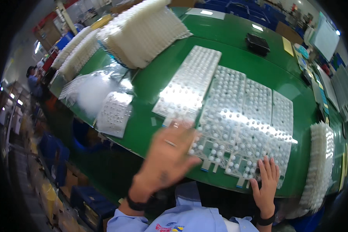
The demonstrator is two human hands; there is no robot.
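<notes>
Clear keyboard membrane sheets dotted with white domes lie side by side on the green table. My left hand [169,154], smeared by motion, is over the near end of a membrane stack [189,79]; its fingertips are blurred, so I cannot tell whether they grip anything. To the right, three more membranes, the left one [225,92], the middle one [256,106] and the right one [283,116], sit close together, with ribbon tails toward me. My right hand [266,185] rests with fingers apart at the near end of the right one.
Tall stacks of white domed sheets [143,34] stand at the back left, beside clear plastic wrapping [94,91] and a small domed sheet [115,114]. Another stack [317,162] is at the right edge. A black tray [257,44] sits far back. A person [34,81] is at far left.
</notes>
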